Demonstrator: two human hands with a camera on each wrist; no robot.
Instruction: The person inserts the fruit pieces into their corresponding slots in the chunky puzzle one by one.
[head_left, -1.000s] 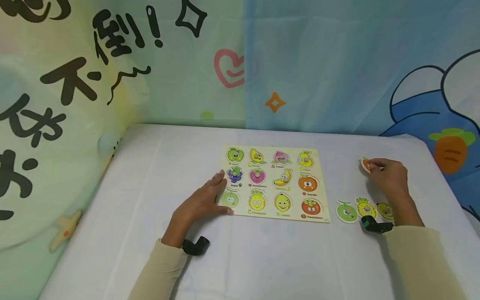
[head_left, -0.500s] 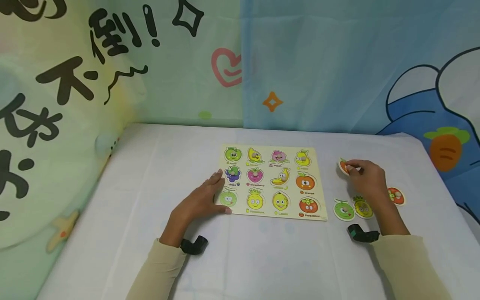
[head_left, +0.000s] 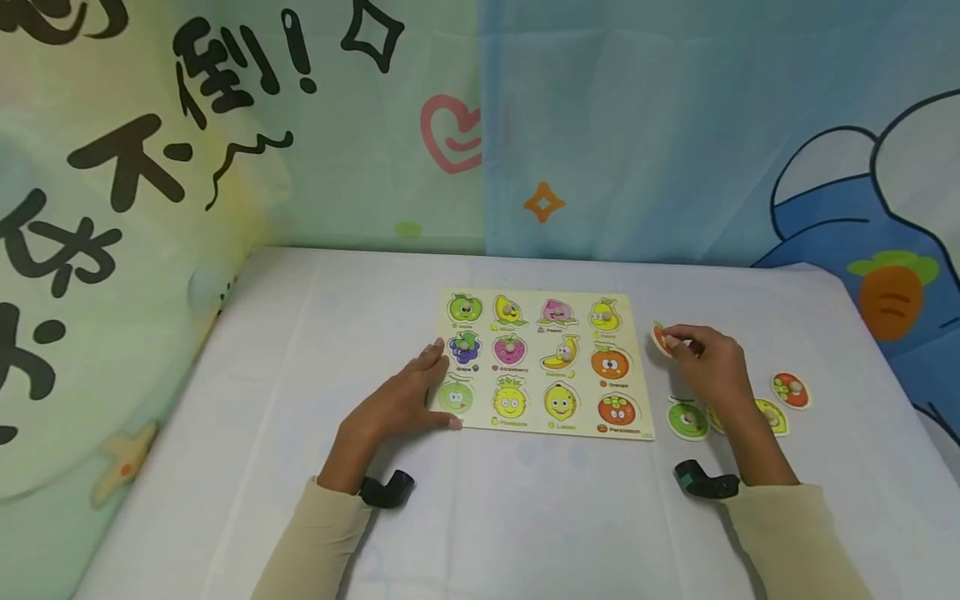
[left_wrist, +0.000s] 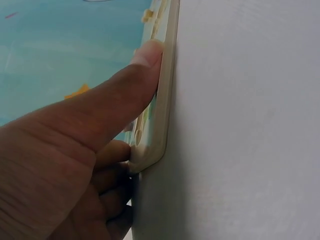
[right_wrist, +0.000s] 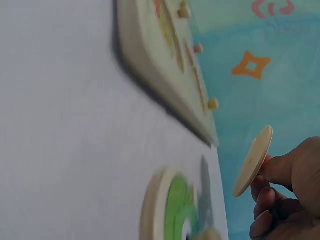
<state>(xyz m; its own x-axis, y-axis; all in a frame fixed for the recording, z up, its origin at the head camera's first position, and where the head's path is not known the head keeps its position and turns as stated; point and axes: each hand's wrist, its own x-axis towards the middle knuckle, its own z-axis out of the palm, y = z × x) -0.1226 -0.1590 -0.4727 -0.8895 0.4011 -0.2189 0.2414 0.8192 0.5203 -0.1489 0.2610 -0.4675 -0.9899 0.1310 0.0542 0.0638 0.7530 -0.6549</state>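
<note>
In the head view, the left hand (head_left: 397, 402) rests on the left side of the board (head_left: 536, 412), its fingers long and its thumb spread away from them. The right hand (head_left: 711, 365) pinches an orange piece (head_left: 659, 339) by its back edge, just beside the board's right side. The board lies flat on the white bench (head_left: 540, 525) with rows of smiling fruit on it. Near the right arm lie a green piece (head_left: 687, 419), a yellow piece (head_left: 771, 417) and a red piece (head_left: 791, 390). A bright cloth (head_left: 645, 125) hangs behind.

In the left wrist view, the thumb (left_wrist: 117, 95) lies on top of the board's edge, and the other fingers bend beside its corner.

In the right wrist view, the orange piece is tilted up, off the bench, and apart from the board. The green piece is low down and blurry. Little knobs (right_wrist: 213, 103) stick up from the board.
</note>
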